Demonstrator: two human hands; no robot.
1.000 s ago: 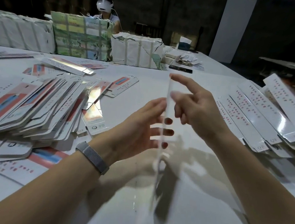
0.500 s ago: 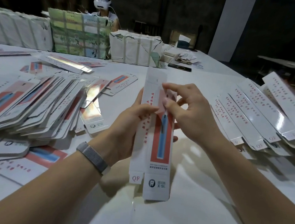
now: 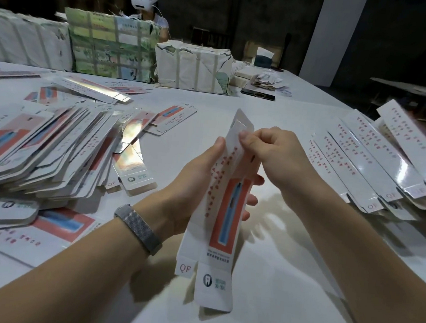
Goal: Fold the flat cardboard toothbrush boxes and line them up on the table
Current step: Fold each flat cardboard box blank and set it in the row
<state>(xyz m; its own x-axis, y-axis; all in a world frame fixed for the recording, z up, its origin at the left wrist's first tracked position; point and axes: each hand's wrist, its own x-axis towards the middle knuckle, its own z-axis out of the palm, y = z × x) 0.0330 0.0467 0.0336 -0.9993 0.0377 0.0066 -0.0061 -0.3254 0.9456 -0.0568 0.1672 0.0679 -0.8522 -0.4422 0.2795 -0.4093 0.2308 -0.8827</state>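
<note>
The left hand [image 3: 194,185] wraps its curled fingers around the long white cardboard toothbrush box with a red and blue picture [image 3: 224,208], holding it up above the white counter [image 3: 274,281]. The right hand [image 3: 281,159] pinches the box's top end with bent fingers.

Two hands, left [image 3: 192,185] and right [image 3: 280,161], share one box [image 3: 224,213]. Three wrapped bundles [image 3: 192,68] stand at the far side. One phone [image 3: 258,94]. One wristband [image 3: 139,228]. Flat boxes [image 3: 42,145] and folded boxes [image 3: 375,158] overlap too much to count.
</note>
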